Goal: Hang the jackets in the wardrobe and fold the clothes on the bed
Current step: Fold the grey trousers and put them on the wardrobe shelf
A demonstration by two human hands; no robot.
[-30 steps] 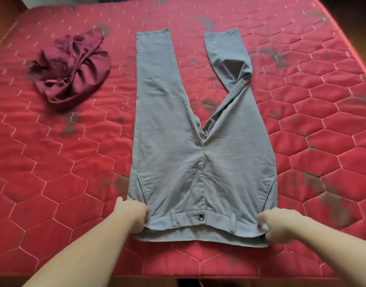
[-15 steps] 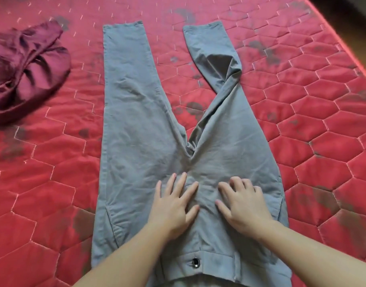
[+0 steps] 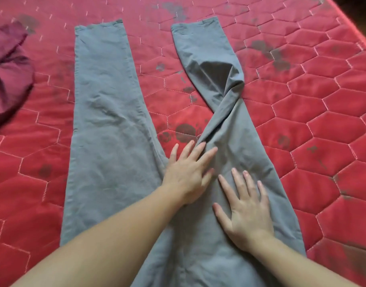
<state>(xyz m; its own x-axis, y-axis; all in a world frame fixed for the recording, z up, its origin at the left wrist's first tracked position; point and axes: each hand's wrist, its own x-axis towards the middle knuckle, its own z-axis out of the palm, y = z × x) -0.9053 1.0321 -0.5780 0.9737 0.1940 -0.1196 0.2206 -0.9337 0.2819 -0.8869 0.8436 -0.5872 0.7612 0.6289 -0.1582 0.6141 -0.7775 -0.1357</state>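
Grey trousers (image 3: 107, 125) lie spread flat on the red quilted mattress (image 3: 314, 125), legs pointing away from me. The left leg lies straight; the right leg is twisted and creased at its middle. My left hand (image 3: 187, 171) presses flat on the crotch area, fingers straight and reaching toward the twist. My right hand (image 3: 245, 208) lies flat with spread fingers on the upper right leg. The waistband is out of view below.
A crumpled maroon garment (image 3: 9, 79) lies at the left edge of the bed. The mattress's right edge (image 3: 356, 27) runs along the upper right, with dark floor beyond. Dark stains mark the red cover.
Both hands let go of the waistband, went flat on the trousers, and have slid up the fabric toward the crotch and right leg. My view has moved closer.
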